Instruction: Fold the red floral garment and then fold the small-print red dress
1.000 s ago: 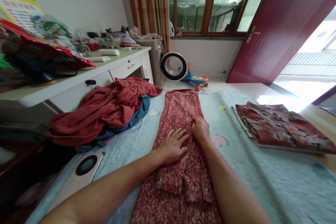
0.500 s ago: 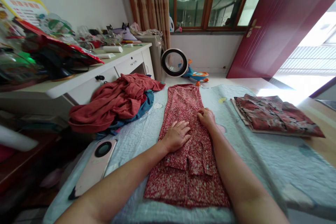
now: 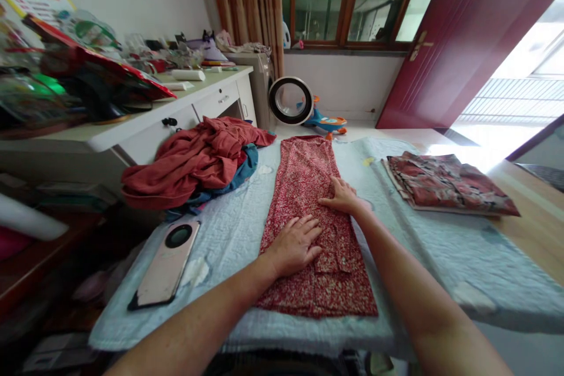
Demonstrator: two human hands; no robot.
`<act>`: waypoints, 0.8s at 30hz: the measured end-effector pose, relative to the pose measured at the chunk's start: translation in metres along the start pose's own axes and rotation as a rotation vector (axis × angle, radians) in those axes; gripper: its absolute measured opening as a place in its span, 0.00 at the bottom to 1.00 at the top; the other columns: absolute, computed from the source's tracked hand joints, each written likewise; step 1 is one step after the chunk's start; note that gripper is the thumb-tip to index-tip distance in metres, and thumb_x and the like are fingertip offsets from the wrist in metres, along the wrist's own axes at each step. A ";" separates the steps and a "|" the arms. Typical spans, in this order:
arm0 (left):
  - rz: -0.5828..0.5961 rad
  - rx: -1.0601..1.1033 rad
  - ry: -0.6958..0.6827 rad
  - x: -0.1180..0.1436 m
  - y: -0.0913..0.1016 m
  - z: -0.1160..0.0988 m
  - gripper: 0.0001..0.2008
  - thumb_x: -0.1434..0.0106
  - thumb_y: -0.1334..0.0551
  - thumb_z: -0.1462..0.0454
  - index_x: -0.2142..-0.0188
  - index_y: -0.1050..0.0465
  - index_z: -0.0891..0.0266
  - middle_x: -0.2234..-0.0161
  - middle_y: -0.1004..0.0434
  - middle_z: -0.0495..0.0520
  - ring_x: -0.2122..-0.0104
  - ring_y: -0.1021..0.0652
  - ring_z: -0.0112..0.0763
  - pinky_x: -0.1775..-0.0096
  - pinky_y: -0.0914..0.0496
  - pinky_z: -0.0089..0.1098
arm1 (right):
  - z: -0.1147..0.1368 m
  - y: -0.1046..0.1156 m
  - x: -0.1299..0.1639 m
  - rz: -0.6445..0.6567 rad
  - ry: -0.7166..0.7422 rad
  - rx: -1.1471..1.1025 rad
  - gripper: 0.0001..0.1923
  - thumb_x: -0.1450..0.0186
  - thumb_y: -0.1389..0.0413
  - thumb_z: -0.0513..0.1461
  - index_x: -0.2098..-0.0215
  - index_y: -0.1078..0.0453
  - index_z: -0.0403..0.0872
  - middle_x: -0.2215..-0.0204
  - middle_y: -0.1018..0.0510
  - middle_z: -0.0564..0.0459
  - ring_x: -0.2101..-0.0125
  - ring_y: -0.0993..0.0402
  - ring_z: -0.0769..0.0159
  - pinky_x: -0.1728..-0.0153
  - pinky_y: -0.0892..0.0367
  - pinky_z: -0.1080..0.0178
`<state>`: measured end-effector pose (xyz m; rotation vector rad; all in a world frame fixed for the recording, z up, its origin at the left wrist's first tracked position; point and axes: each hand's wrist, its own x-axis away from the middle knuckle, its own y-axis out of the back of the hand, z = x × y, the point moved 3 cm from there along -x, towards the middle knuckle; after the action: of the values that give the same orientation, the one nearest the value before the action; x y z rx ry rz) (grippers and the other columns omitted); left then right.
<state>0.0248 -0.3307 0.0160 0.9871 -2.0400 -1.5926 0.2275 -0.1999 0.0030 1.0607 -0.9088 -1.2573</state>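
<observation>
A red speckled shirt (image 3: 304,182) lies lengthwise on the pale blue quilted cloth, folded into a long strip. Its sleeve ends, one with a button showing, lie over the lower part. My left hand (image 3: 294,247) rests flat on the middle of the shirt, fingers spread. Farther up, my right hand (image 3: 341,195) lies on the shirt's right edge, thumb apart from the fingers. Neither hand grips anything.
A heap of red and blue clothes (image 3: 189,164) lies at the left, above a phone (image 3: 165,267). To the right is a folded patterned garment (image 3: 449,182). A cluttered white desk (image 3: 145,144) flanks the left; an open washing machine door (image 3: 291,101) stands behind.
My right hand has gone from pinching the shirt's right edge to lying on it with fingers spread. My left hand has slid slightly toward me. The view has shifted a little.
</observation>
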 end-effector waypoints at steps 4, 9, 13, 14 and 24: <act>-0.010 -0.012 -0.009 0.001 0.001 -0.001 0.25 0.29 0.50 0.49 0.37 0.38 0.55 0.34 0.39 0.53 0.33 0.42 0.40 0.35 0.48 0.48 | -0.008 0.005 -0.019 -0.045 -0.090 0.034 0.47 0.43 0.43 0.62 0.35 0.44 0.47 0.39 0.36 0.37 0.41 0.39 0.42 0.44 0.43 0.46; -0.024 -0.032 -0.008 0.002 0.000 -0.002 0.25 0.29 0.50 0.49 0.37 0.38 0.55 0.34 0.38 0.52 0.33 0.42 0.40 0.35 0.47 0.48 | -0.014 0.008 -0.035 -0.135 -0.180 0.058 0.36 0.41 0.45 0.61 0.44 0.33 0.46 0.47 0.29 0.39 0.47 0.34 0.45 0.47 0.40 0.48; -0.037 -0.047 -0.009 0.002 0.000 -0.002 0.25 0.29 0.50 0.49 0.38 0.37 0.55 0.35 0.38 0.53 0.34 0.41 0.40 0.36 0.46 0.48 | -0.016 0.008 -0.038 -0.210 -0.223 0.019 0.29 0.38 0.45 0.55 0.47 0.30 0.45 0.50 0.27 0.39 0.48 0.33 0.46 0.49 0.39 0.49; -0.039 -0.049 -0.011 0.002 -0.001 -0.002 0.25 0.29 0.50 0.49 0.38 0.37 0.55 0.35 0.37 0.53 0.34 0.41 0.40 0.36 0.46 0.48 | -0.017 0.008 -0.038 -0.224 -0.222 -0.012 0.27 0.38 0.45 0.54 0.48 0.30 0.45 0.51 0.26 0.39 0.49 0.32 0.46 0.49 0.38 0.49; -0.050 -0.074 -0.015 0.003 0.000 -0.002 0.26 0.29 0.51 0.49 0.37 0.38 0.56 0.34 0.39 0.53 0.34 0.42 0.40 0.35 0.48 0.47 | 0.000 0.022 0.028 -0.193 0.281 -0.189 0.13 0.36 0.47 0.38 0.55 0.24 0.48 0.57 0.23 0.46 0.55 0.28 0.59 0.48 0.36 0.57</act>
<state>0.0245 -0.3344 0.0161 1.0095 -1.9662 -1.6930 0.2364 -0.2279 0.0230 1.1581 -0.4736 -1.2841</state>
